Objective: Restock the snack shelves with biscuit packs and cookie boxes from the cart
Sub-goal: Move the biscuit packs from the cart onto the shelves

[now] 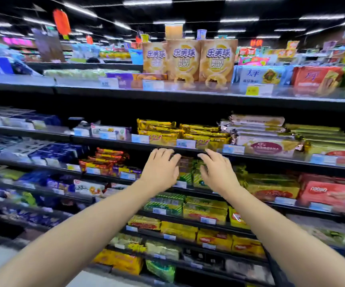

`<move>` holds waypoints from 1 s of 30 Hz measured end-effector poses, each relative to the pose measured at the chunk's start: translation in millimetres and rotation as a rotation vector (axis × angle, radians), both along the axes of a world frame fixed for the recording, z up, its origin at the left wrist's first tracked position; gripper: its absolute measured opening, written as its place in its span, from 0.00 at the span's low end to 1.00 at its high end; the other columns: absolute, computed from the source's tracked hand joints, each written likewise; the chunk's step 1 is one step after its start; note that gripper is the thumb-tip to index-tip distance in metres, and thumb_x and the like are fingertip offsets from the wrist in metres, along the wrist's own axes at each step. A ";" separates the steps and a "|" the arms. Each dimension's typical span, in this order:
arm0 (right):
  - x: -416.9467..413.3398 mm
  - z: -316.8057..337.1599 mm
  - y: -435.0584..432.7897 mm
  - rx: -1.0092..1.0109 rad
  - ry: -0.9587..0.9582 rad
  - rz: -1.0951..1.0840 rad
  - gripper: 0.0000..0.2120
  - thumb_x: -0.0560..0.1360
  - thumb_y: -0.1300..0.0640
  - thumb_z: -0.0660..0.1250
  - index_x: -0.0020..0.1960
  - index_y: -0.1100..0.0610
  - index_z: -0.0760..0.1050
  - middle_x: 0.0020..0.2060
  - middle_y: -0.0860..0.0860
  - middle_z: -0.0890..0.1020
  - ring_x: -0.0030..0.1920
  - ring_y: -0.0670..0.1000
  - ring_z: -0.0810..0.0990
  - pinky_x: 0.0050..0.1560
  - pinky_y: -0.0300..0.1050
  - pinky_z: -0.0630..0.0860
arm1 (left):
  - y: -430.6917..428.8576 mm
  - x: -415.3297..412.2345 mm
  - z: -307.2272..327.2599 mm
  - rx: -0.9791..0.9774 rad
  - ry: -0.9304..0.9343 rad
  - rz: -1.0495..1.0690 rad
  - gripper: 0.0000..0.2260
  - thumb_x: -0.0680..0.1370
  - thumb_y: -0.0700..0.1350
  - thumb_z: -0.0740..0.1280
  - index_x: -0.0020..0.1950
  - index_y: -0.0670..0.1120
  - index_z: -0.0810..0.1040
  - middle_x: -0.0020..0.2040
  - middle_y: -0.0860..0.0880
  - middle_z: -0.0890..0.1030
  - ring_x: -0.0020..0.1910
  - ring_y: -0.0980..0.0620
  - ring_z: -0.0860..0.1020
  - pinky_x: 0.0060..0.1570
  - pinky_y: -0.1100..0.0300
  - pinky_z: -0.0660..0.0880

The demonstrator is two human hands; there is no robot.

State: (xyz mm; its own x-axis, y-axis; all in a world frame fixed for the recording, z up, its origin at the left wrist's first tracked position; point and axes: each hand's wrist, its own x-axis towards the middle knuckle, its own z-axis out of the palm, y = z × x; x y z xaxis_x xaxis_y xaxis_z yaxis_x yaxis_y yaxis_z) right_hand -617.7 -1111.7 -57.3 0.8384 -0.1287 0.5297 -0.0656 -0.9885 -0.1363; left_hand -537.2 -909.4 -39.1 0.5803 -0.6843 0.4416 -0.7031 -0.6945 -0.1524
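Both my arms reach forward to the third shelf of a snack rack. My left hand (161, 168) and my right hand (216, 170) hover side by side with fingers spread and relaxed, on either side of green-and-white striped biscuit packs (188, 172) stacked there. Neither hand visibly holds anything; whether the fingertips touch the packs I cannot tell. Yellow biscuit packs (180, 131) lie on the shelf just above the hands. The cart is out of view.
The top shelf carries tan Mini Puff boxes (188, 61) and red and blue cracker packs. Red wafer packs (331, 192) lie at the right, blue boxes (51, 154) at the left. Lower shelves hold yellow and green packs (204, 212). Price tags line the shelf edges.
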 end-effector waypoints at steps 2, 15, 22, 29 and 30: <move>10.3 -14.2 32.9 0.005 0.081 0.047 0.20 0.81 0.52 0.61 0.73 0.50 0.69 0.74 0.52 0.70 0.74 0.56 0.67 0.71 0.57 0.65 | 35.9 -0.9 -15.3 0.048 0.057 0.070 0.21 0.83 0.52 0.57 0.75 0.48 0.68 0.72 0.45 0.71 0.71 0.43 0.67 0.74 0.45 0.59; 112.9 -51.4 309.7 -0.097 0.346 0.428 0.20 0.82 0.50 0.58 0.73 0.51 0.69 0.68 0.52 0.74 0.66 0.57 0.74 0.58 0.54 0.75 | 324.8 17.4 -83.5 0.070 0.272 0.463 0.20 0.82 0.53 0.56 0.72 0.48 0.68 0.69 0.46 0.72 0.67 0.42 0.69 0.68 0.47 0.66; 163.9 -70.4 519.8 -0.144 0.429 0.598 0.22 0.81 0.48 0.59 0.75 0.49 0.66 0.68 0.51 0.74 0.67 0.57 0.72 0.61 0.54 0.72 | 530.8 36.0 -105.1 0.045 0.315 0.706 0.19 0.79 0.53 0.57 0.69 0.51 0.73 0.65 0.48 0.75 0.64 0.43 0.73 0.65 0.49 0.66; 199.2 -74.1 693.4 -0.184 0.505 0.742 0.22 0.81 0.49 0.58 0.74 0.47 0.66 0.70 0.50 0.73 0.68 0.56 0.73 0.63 0.55 0.73 | 698.5 39.1 -110.5 0.005 0.356 0.838 0.19 0.81 0.53 0.55 0.69 0.50 0.73 0.63 0.47 0.75 0.63 0.42 0.72 0.64 0.49 0.68; 202.9 -75.3 712.3 -0.189 0.509 0.761 0.21 0.81 0.49 0.57 0.74 0.47 0.67 0.70 0.50 0.73 0.68 0.56 0.73 0.62 0.55 0.73 | 716.0 39.2 -111.1 -0.001 0.362 0.855 0.19 0.81 0.53 0.55 0.69 0.50 0.72 0.63 0.47 0.75 0.63 0.42 0.72 0.65 0.49 0.68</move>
State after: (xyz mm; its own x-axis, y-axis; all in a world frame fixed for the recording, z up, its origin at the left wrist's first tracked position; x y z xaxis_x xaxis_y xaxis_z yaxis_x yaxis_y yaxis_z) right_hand -414.8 -399.4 -132.6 0.7986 0.6010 0.0312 0.6008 -0.7930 -0.1013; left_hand -498.0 -193.4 -150.2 0.9900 0.0396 0.1353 0.0431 -0.9988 -0.0231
